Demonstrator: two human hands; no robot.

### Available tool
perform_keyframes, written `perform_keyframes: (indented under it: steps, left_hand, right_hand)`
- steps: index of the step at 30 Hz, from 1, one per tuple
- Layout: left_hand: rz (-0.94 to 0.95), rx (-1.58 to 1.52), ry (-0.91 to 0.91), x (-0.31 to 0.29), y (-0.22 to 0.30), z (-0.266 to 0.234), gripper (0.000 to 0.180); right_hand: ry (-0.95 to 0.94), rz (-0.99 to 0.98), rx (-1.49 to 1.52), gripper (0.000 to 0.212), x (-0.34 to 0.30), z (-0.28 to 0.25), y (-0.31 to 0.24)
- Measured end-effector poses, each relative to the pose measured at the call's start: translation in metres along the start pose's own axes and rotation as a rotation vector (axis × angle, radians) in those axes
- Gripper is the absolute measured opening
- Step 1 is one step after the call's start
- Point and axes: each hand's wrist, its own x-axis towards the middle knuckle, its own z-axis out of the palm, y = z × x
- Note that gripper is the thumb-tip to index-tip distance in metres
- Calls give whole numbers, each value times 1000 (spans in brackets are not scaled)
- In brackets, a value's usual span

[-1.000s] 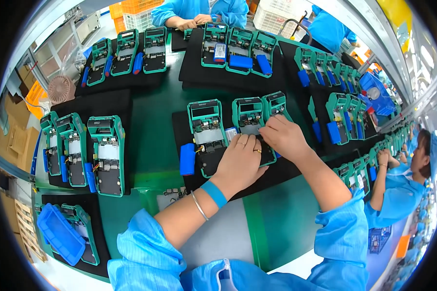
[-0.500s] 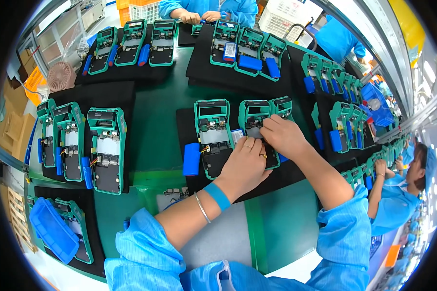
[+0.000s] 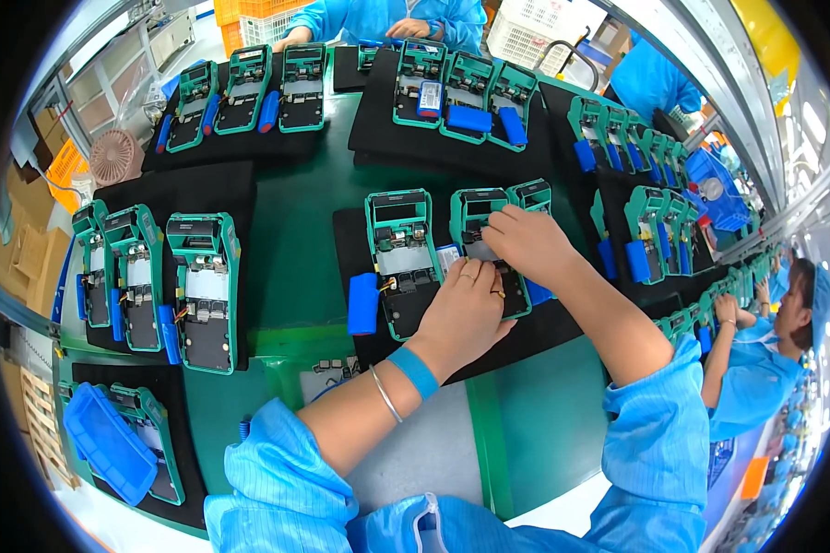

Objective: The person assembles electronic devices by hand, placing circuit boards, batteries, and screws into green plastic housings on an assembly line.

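Three open green device housings lie on a black mat (image 3: 355, 244) in front of me. My left hand (image 3: 466, 309) rests on the lower half of the middle housing (image 3: 480, 207), fingers curled and pressing on its inner parts. My right hand (image 3: 526, 241) pinches at the same housing's centre from the right. What the fingertips hold is hidden. The left housing (image 3: 399, 258) shows its circuit board, with a blue battery pack (image 3: 362, 303) beside it. The right housing (image 3: 531, 194) is partly hidden behind my right hand.
Another mat at left carries three open green housings (image 3: 198, 290). A blue tray (image 3: 111, 442) sits at lower left. More mats with housings line the far side, where a person in blue (image 3: 378, 18) works. Another person in blue (image 3: 765, 341) works at right. A small fan (image 3: 112, 157) stands far left.
The view has shifted a little, so the mats sit lower in the picture. My two hands stay on the middle housing with only small finger movements.
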Motion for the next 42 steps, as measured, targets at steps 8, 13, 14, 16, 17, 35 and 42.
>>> perform_keyframes:
  steps: [8,13,14,16,17,35,42]
  left_hand:
    - [20,-3,15,0,0,1,60]
    - [3,-22,9,-5,-4,2,57]
    - [19,-29,21,-2,-1,0,57]
    - [21,-14,32,-3,2,-2,57]
    - [29,-15,35,-3,3,-1,57]
    - [79,-39,-73,-51,-40,-37,56]
    - [92,-48,-18,-48,-39,-34,54]
  right_hand:
    - [20,153,11,16,-1,2,-1]
    - [383,560,264,12,-25,1,6]
    - [439,772,330,16,-49,5,13]
    - [303,1184,551,24,-92,12,14]
    - [266,1245,619,28,-112,21,9]
    - [442,835,525,23,-73,-57,-169]
    - [147,337,653,11,-25,-67,-240]
